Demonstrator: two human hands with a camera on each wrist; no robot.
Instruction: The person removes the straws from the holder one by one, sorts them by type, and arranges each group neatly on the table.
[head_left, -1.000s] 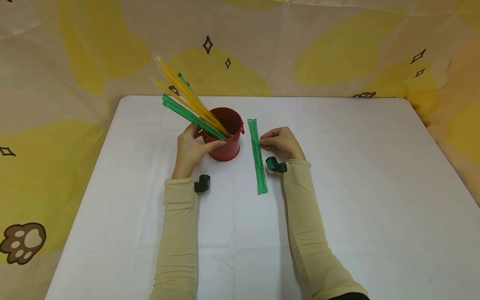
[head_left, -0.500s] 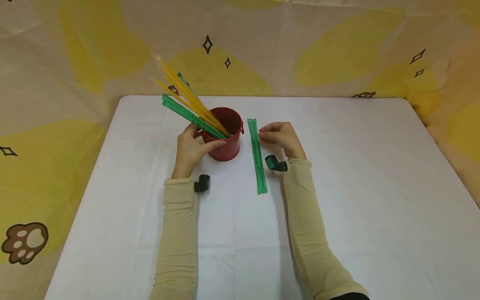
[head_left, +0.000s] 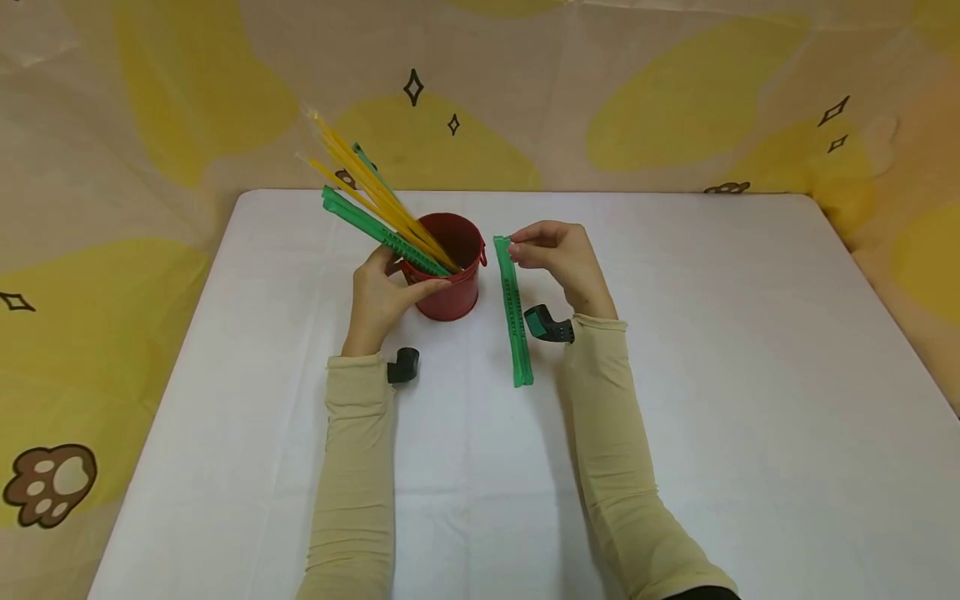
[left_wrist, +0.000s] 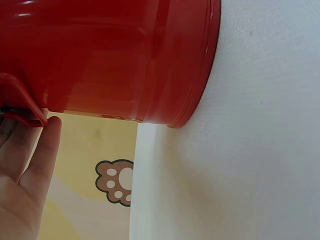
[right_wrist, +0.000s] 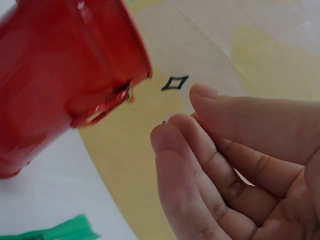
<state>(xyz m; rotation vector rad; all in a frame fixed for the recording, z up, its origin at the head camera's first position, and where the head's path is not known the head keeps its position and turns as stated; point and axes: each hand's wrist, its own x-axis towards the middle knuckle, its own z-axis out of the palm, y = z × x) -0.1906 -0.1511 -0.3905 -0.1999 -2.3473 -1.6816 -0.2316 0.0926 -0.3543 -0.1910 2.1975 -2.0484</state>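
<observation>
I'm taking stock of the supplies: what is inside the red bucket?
Thin yellow sticks and green sticks lean leftward in the red bucket. Its near side hides their lower ends, and its floor cannot be seen, nor anything else lying there.

Red bucket: we see a small, glossy pail standing upright on the white tabletop, its round mouth facing up and a small loop fitting on either side near the rim.
Yellow sticks: we find several slender, straight pieces in the bucket, slanting together to the left over its rim, their upper ends apparently clear.
Packed green sachets: we note long, narrow wrappers at the same leftward lean, the nearest bearing dark print.
Loose green sachet: we observe one printed, flat-ended wrapper lying lengthwise just right of the bucket, not touching it, its far end angled slightly left.
</observation>
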